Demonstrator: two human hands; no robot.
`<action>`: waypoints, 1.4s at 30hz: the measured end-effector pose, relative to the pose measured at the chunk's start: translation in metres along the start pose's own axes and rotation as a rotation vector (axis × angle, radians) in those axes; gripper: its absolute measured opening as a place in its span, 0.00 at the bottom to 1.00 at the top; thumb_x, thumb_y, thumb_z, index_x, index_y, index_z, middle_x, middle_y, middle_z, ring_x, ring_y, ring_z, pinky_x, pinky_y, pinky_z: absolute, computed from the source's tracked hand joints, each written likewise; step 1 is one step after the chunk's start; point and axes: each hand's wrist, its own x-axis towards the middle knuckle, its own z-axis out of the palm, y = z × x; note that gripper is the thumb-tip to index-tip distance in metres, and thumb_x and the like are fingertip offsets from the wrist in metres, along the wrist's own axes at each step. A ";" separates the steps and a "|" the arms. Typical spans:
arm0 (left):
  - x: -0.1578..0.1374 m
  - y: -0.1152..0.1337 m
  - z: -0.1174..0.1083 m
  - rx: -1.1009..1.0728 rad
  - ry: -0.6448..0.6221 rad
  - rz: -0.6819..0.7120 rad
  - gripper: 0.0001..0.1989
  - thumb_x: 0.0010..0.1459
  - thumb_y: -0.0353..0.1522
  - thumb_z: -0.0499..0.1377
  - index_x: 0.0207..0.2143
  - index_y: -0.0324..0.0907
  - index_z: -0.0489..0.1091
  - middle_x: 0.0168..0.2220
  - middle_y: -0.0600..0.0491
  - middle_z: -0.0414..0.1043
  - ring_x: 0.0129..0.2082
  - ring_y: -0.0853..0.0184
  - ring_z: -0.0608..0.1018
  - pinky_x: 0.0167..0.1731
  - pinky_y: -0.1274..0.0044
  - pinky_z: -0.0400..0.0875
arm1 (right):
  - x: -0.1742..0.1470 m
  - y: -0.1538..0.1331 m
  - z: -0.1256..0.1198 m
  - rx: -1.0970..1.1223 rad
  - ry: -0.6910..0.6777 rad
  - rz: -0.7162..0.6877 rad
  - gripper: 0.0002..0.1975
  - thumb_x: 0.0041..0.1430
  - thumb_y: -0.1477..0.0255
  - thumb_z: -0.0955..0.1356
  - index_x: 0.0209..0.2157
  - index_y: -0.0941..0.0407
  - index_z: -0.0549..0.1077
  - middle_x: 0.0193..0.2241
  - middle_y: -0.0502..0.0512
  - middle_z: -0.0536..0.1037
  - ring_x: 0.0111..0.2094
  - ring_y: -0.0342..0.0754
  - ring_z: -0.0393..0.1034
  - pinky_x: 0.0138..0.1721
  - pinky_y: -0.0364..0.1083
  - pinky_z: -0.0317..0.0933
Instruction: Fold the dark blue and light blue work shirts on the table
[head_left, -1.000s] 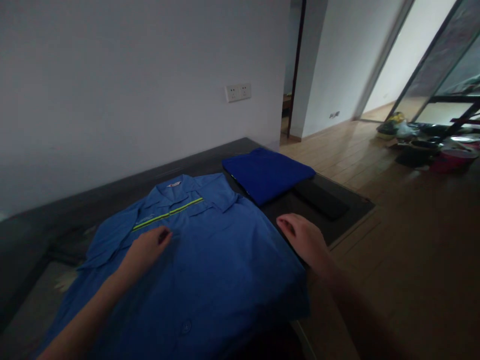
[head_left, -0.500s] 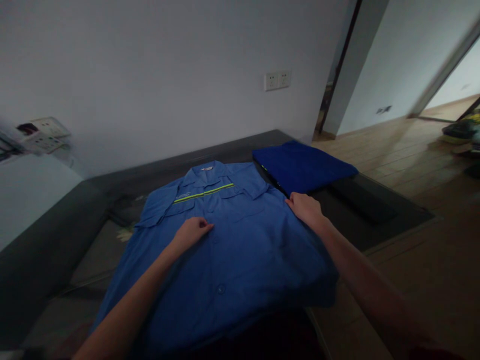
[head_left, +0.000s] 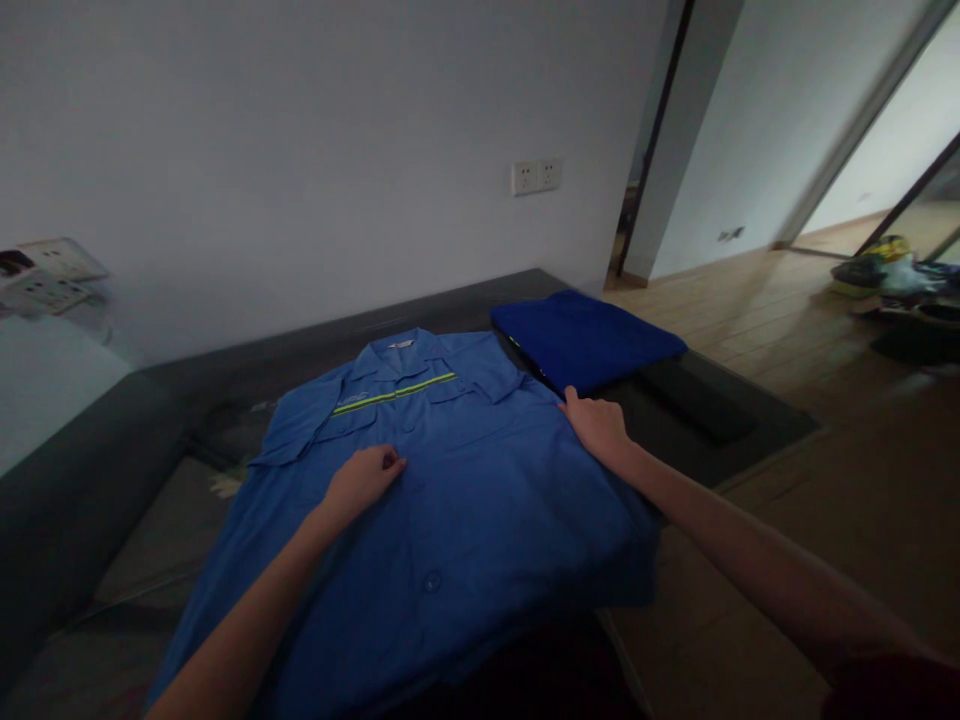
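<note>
A blue short-sleeved work shirt [head_left: 487, 510] lies spread front up, its collar away from me and a yellow-green stripe across the chest. My left hand [head_left: 364, 474] rests on the front near the button line, fingers curled and closed on the cloth there. At the shirt's right side, below the sleeve, my right hand [head_left: 598, 424] pinches the edge between thumb and fingers. Just beyond that hand is a folded darker blue garment [head_left: 589, 335]. The shirt's lower hem falls into shadow close to my body.
Both garments lie on a dark grey surface [head_left: 161, 430] against a white wall. Wall sockets [head_left: 537, 176] sit above it, and a power strip [head_left: 60, 275] is at the left. Wooden floor [head_left: 739, 300] extends rightward to a pile of items [head_left: 900, 285].
My view has turned slightly to the right, so the scene sits further left. Both hands keep nearly the same places on the shirt.
</note>
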 end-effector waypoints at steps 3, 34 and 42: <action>-0.005 0.007 -0.001 0.063 0.005 -0.037 0.16 0.59 0.42 0.48 0.33 0.43 0.69 0.34 0.48 0.76 0.35 0.59 0.78 0.29 0.76 0.64 | -0.004 0.009 -0.003 0.022 -0.020 0.003 0.18 0.68 0.63 0.55 0.48 0.58 0.65 0.34 0.63 0.79 0.35 0.55 0.75 0.32 0.47 0.61; -0.127 0.064 0.028 -0.120 -0.030 -0.165 0.16 0.61 0.42 0.49 0.27 0.42 0.68 0.26 0.52 0.72 0.26 0.66 0.73 0.27 0.77 0.57 | -0.142 0.037 0.007 0.156 0.114 0.103 0.17 0.64 0.58 0.57 0.29 0.55 0.64 0.23 0.55 0.72 0.26 0.50 0.69 0.24 0.45 0.48; -0.132 0.053 0.029 -0.146 -0.014 -0.195 0.16 0.61 0.41 0.48 0.26 0.43 0.65 0.24 0.54 0.71 0.25 0.66 0.74 0.27 0.78 0.58 | -0.139 0.040 -0.002 0.118 -0.023 0.148 0.12 0.63 0.62 0.59 0.28 0.54 0.63 0.21 0.53 0.72 0.24 0.50 0.70 0.22 0.44 0.44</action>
